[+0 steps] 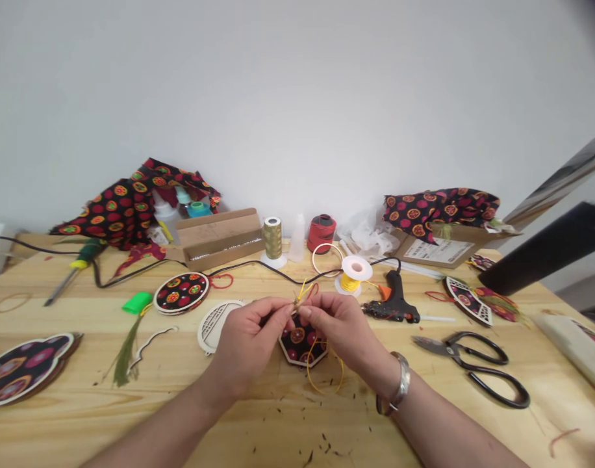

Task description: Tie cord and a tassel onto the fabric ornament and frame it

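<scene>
My left hand [251, 344] and my right hand [342, 328] meet at the middle of the table, fingertips pinched together on a thin yellow cord [304, 287]. Short ends of the cord stick up above the fingertips, and a loose length loops down below my right hand. What exactly lies between the fingertips is partly hidden. Just beneath my hands is a hexagonal ornament [301, 346] with dark flowered fabric and a pale wooden rim. My fingers cover its upper part, where a bit of red cord shows. A silver bracelet [401, 383] circles my right wrist.
Scissors [456, 351] and a black glue gun [395, 302] lie to the right. Behind my hands stand a yellow cord spool [356, 270], gold thread [273, 237] and red thread [321, 234]. Leftward are a round ornament [181, 292], a green tassel [126, 351] and a screwdriver [68, 279].
</scene>
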The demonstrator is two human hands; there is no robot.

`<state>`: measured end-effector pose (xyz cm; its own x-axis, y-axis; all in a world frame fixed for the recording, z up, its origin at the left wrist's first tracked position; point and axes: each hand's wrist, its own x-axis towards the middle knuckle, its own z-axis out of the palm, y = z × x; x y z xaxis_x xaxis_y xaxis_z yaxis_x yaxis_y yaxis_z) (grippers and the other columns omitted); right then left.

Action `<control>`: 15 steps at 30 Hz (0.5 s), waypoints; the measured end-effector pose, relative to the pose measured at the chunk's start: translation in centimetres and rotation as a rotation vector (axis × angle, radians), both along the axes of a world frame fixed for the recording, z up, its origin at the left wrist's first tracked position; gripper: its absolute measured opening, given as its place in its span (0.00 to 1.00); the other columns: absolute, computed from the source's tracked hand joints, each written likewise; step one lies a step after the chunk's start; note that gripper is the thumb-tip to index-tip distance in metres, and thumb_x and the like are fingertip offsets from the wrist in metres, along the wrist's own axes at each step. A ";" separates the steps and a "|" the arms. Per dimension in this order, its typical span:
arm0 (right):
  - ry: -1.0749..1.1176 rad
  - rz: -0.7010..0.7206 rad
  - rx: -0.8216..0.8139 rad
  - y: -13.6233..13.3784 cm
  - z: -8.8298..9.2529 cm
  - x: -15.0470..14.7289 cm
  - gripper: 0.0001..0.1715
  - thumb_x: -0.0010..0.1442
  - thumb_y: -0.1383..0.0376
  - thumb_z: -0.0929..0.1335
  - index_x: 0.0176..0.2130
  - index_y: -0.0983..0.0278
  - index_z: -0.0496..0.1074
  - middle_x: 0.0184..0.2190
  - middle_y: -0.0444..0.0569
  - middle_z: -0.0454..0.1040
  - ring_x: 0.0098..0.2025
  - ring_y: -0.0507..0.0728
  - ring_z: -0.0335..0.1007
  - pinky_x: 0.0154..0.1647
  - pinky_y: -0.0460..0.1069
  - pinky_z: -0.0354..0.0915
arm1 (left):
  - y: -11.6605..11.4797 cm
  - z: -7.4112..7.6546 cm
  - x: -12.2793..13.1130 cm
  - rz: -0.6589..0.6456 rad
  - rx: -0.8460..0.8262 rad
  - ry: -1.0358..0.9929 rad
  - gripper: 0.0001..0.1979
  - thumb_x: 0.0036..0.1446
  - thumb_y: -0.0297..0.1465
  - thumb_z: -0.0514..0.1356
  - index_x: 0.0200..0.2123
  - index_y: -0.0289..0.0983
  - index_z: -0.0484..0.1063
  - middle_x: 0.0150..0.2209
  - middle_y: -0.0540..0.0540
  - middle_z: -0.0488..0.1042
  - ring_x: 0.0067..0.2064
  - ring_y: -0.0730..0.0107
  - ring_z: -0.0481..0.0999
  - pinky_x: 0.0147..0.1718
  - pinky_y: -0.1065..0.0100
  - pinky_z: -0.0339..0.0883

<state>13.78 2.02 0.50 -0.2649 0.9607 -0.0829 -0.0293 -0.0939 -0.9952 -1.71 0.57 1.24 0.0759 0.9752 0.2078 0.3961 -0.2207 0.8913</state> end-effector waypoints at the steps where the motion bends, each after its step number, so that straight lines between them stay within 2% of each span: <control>1: -0.018 -0.001 0.013 -0.1 0.0 -0.1 0.12 0.51 0.60 0.70 0.24 0.67 0.73 0.20 0.45 0.71 0.22 0.49 0.62 0.24 0.45 0.57 | 0.0 0.0 0.0 0.003 0.000 -0.006 0.10 0.55 0.31 0.56 0.24 0.38 0.73 0.21 0.53 0.74 0.26 0.72 0.72 0.29 0.74 0.67; 5: -0.124 -0.018 0.107 -0.4 -0.3 -0.3 0.12 0.54 0.61 0.68 0.25 0.66 0.74 0.19 0.43 0.70 0.21 0.49 0.60 0.22 0.44 0.57 | 0.0 0.1 -0.1 0.009 -0.012 -0.036 0.09 0.54 0.31 0.57 0.24 0.37 0.73 0.21 0.52 0.73 0.26 0.72 0.71 0.29 0.73 0.66; 11: -0.196 0.013 0.218 -0.6 -0.9 -0.3 0.11 0.57 0.62 0.66 0.28 0.65 0.76 0.23 0.45 0.73 0.26 0.51 0.64 0.28 0.45 0.61 | 0.1 0.1 -0.1 0.009 -0.018 -0.041 0.10 0.54 0.31 0.57 0.23 0.37 0.72 0.21 0.52 0.73 0.27 0.71 0.71 0.29 0.73 0.66; 15: -0.226 0.015 0.259 -0.7 -1.0 -0.2 0.12 0.58 0.62 0.65 0.29 0.63 0.76 0.23 0.44 0.73 0.26 0.51 0.65 0.29 0.46 0.61 | 0.0 0.1 -0.1 0.015 -0.006 -0.025 0.10 0.54 0.31 0.56 0.22 0.37 0.72 0.21 0.52 0.72 0.26 0.71 0.71 0.29 0.73 0.66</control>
